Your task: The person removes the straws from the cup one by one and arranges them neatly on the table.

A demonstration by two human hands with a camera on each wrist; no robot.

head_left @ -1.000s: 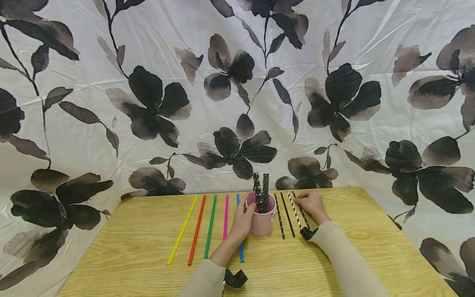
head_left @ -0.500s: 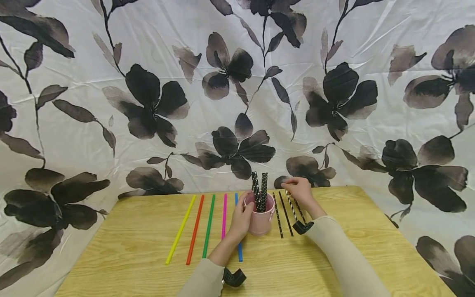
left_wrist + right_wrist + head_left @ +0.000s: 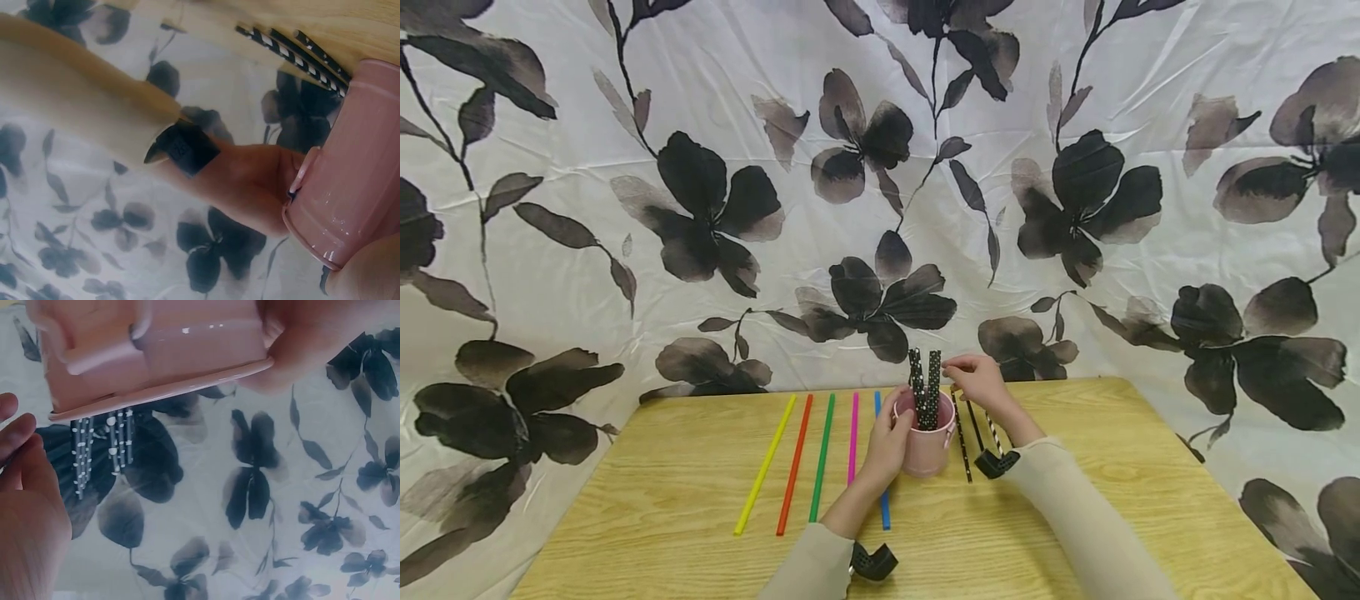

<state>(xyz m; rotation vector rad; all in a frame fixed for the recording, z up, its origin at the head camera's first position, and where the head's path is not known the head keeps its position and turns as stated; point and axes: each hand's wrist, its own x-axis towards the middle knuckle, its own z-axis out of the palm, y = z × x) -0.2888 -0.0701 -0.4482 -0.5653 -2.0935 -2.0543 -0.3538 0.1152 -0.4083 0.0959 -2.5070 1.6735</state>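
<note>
My left hand (image 3: 891, 442) grips the left side of a small pink bucket (image 3: 927, 454) standing on the table. Two bundles of black dotted straws (image 3: 934, 387) stick up out of it. My right hand (image 3: 977, 383) is at the right of the bucket's rim, beside the bundles, thumb and fingertips pinched on a thin dark straw that is mostly hidden. Under the right forearm lie a black dotted straw (image 3: 964, 450), a plain black straw (image 3: 973, 425) and a black-and-white striped straw (image 3: 992, 429). The bucket (image 3: 156, 369) also fills the top of the right wrist view.
Left of the bucket lie yellow (image 3: 765, 467), red (image 3: 794, 467), green (image 3: 822, 458), pink (image 3: 853, 437) and blue (image 3: 886, 508) straws in a row. The left forearm crosses over some of them. A floral cloth (image 3: 865, 225) hangs behind the wooden table (image 3: 662, 500).
My right hand has picked up the rightmost dotted straw from the table and moved left with it to the bucket. My left hand has kept its hold on the bucket.
</note>
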